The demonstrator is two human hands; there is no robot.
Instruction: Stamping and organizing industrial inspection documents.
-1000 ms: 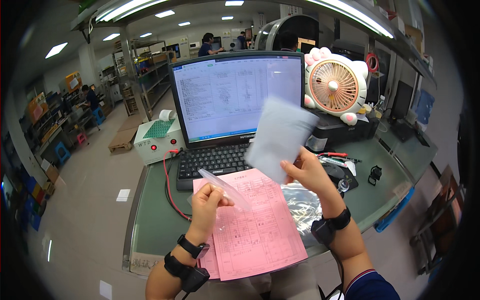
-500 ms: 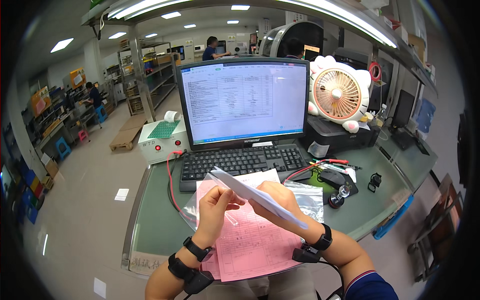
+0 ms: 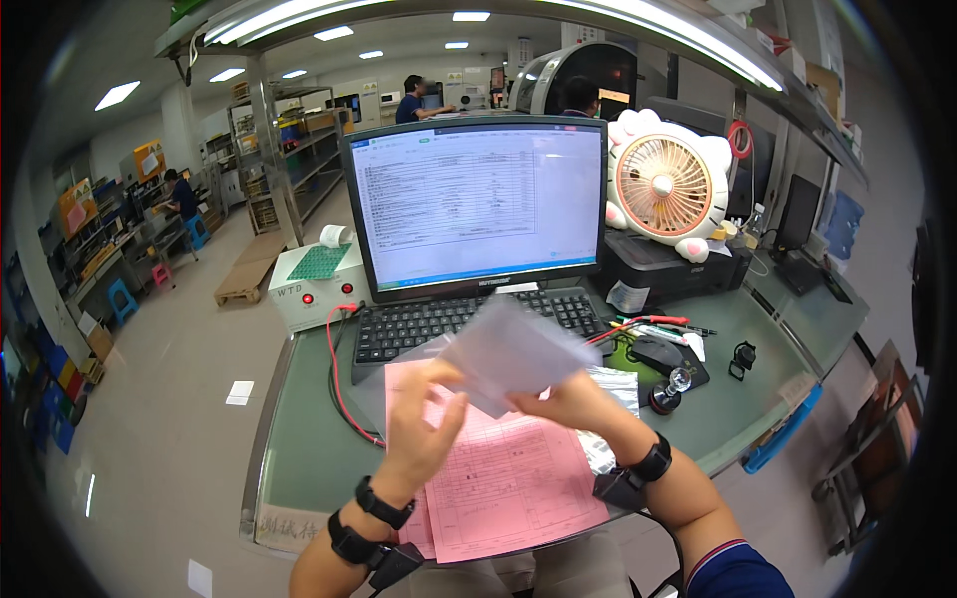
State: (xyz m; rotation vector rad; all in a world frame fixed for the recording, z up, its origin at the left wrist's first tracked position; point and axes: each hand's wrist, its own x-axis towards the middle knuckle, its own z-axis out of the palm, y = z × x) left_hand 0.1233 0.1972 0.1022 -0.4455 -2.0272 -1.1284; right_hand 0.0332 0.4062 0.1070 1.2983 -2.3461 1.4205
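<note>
My right hand pinches the lower right edge of a pale, whitish sheet, blurred by motion and raised above the keyboard's front edge. The sheet now faces me broadly. My left hand is beside the sheet's lower left corner, thumb and fingers apart, with nothing visible between them. Beneath both hands lie pink printed forms, overlapping on the desk. Part of a clear plastic bag shows left of my left hand; the hand and the forms hide its remainder.
Behind stand a black keyboard, a monitor and a white box with red terminals. Rightward are a silvery bag, a round-handled stamp, a mouse, red-tipped leads and a fan on a printer.
The sheet has swung from nearly edge-on to broad-faced. My right hand has shifted right and slightly down, and my left hand's fingers have parted and moved away from the right hand.
</note>
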